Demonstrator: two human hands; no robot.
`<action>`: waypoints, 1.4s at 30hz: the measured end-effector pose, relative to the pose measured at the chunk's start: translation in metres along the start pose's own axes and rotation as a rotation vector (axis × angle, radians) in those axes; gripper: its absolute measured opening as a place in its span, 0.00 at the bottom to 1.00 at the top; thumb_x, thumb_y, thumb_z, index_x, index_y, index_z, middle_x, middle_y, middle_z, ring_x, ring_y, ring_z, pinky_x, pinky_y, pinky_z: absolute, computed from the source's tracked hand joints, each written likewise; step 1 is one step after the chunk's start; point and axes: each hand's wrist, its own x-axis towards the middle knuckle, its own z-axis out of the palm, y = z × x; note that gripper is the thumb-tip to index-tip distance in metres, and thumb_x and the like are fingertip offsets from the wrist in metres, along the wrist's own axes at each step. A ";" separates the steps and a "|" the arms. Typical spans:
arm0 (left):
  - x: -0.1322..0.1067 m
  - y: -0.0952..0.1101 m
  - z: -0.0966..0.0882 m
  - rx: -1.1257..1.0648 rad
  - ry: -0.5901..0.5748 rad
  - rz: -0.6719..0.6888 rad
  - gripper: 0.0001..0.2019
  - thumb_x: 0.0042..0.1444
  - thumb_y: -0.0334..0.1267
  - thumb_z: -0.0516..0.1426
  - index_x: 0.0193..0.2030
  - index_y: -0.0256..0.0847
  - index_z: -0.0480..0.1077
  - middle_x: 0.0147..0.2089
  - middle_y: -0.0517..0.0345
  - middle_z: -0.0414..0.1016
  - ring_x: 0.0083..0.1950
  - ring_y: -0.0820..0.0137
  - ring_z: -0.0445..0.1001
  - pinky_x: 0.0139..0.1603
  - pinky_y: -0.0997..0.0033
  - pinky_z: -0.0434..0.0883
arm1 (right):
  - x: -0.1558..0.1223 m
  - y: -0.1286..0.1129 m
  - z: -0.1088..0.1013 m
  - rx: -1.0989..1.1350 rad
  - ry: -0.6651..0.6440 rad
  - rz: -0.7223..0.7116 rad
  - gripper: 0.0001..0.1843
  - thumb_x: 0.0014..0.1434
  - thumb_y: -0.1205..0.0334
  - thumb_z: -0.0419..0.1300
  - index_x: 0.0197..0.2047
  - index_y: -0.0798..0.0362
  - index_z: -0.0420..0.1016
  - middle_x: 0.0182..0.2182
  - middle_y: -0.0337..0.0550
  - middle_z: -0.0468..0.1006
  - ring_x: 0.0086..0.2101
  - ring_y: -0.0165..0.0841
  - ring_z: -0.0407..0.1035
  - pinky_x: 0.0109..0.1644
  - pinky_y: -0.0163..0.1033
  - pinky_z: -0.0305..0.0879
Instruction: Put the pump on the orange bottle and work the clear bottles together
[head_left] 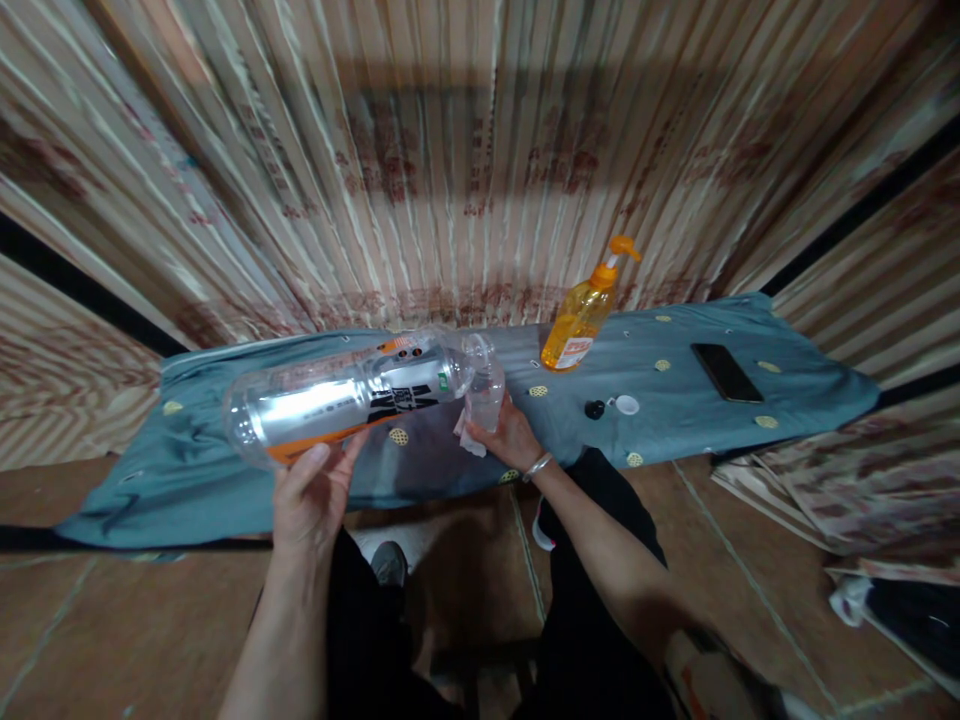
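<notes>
My left hand (311, 490) is closed around the underside of a large clear plastic bottle (322, 405) with a silver and orange label. The bottle lies nearly level in the air above the cloth, its neck to the right. My right hand (514, 435) grips a small clear plastic container (486, 388), and a pale crumpled tissue (470, 437) is pressed under it. The bottle's neck meets the container's upper part; whether they touch I cannot tell. Right of this hand, a small black cap (595, 409) and a white cap-like piece (627, 405) lie on the cloth.
A pump bottle of orange liquid (577, 325) stands at the back of the bench, which a blue-green patterned cloth (442, 470) covers. A dark phone (726, 373) lies at the right. Behind hangs a striped curtain (465, 180); tiled floor (465, 590) shows below.
</notes>
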 end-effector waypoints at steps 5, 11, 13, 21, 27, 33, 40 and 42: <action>-0.003 0.003 0.002 -0.008 0.023 -0.017 0.18 0.30 0.33 0.72 0.31 0.46 0.76 0.34 0.66 0.81 0.39 0.67 0.79 0.47 0.61 0.81 | -0.001 0.001 0.000 0.004 0.003 -0.014 0.36 0.54 0.56 0.66 0.64 0.53 0.61 0.56 0.54 0.77 0.51 0.45 0.76 0.56 0.50 0.74; -0.004 0.004 0.001 0.001 0.015 -0.008 0.22 0.30 0.33 0.73 0.37 0.47 0.76 0.35 0.64 0.82 0.43 0.62 0.80 0.49 0.54 0.80 | -0.001 0.002 0.000 0.033 0.000 -0.004 0.37 0.55 0.55 0.65 0.65 0.55 0.60 0.55 0.54 0.77 0.51 0.44 0.76 0.56 0.48 0.74; -0.004 0.004 0.000 0.018 0.013 -0.004 0.24 0.31 0.33 0.73 0.39 0.48 0.77 0.35 0.63 0.82 0.45 0.59 0.80 0.51 0.53 0.79 | -0.001 0.002 0.000 0.028 0.001 0.013 0.38 0.54 0.55 0.66 0.65 0.54 0.59 0.54 0.53 0.77 0.50 0.45 0.77 0.55 0.48 0.74; -0.004 0.004 0.001 0.021 0.013 -0.009 0.25 0.30 0.34 0.72 0.39 0.49 0.76 0.32 0.65 0.80 0.41 0.63 0.80 0.47 0.62 0.79 | -0.002 0.000 0.001 0.037 0.003 0.009 0.38 0.54 0.57 0.66 0.65 0.53 0.59 0.54 0.53 0.78 0.50 0.45 0.77 0.54 0.49 0.76; -0.004 0.005 0.002 0.021 -0.008 -0.017 0.25 0.31 0.33 0.72 0.40 0.52 0.76 0.34 0.67 0.81 0.43 0.64 0.80 0.50 0.62 0.78 | -0.002 -0.001 0.001 0.041 0.018 -0.003 0.38 0.54 0.58 0.66 0.64 0.54 0.59 0.55 0.53 0.78 0.51 0.43 0.77 0.55 0.47 0.75; -0.005 0.005 0.002 0.006 0.020 -0.012 0.21 0.30 0.33 0.72 0.34 0.48 0.74 0.32 0.67 0.80 0.39 0.66 0.78 0.52 0.60 0.77 | -0.001 -0.002 0.000 0.035 -0.004 0.030 0.39 0.54 0.57 0.67 0.65 0.55 0.58 0.55 0.55 0.77 0.51 0.46 0.76 0.55 0.50 0.75; -0.002 0.002 -0.004 0.029 0.007 -0.009 0.20 0.31 0.33 0.71 0.35 0.48 0.75 0.29 0.66 0.78 0.40 0.65 0.78 0.57 0.57 0.74 | -0.001 0.001 0.001 0.008 -0.004 -0.001 0.38 0.54 0.56 0.66 0.65 0.55 0.60 0.58 0.55 0.75 0.52 0.44 0.75 0.56 0.47 0.74; -0.003 0.003 -0.003 0.034 -0.002 -0.009 0.19 0.32 0.34 0.71 0.35 0.48 0.76 0.29 0.65 0.79 0.41 0.64 0.79 0.56 0.58 0.75 | -0.001 0.001 0.001 0.009 0.001 0.001 0.38 0.54 0.56 0.66 0.65 0.55 0.60 0.58 0.55 0.75 0.53 0.44 0.75 0.56 0.47 0.73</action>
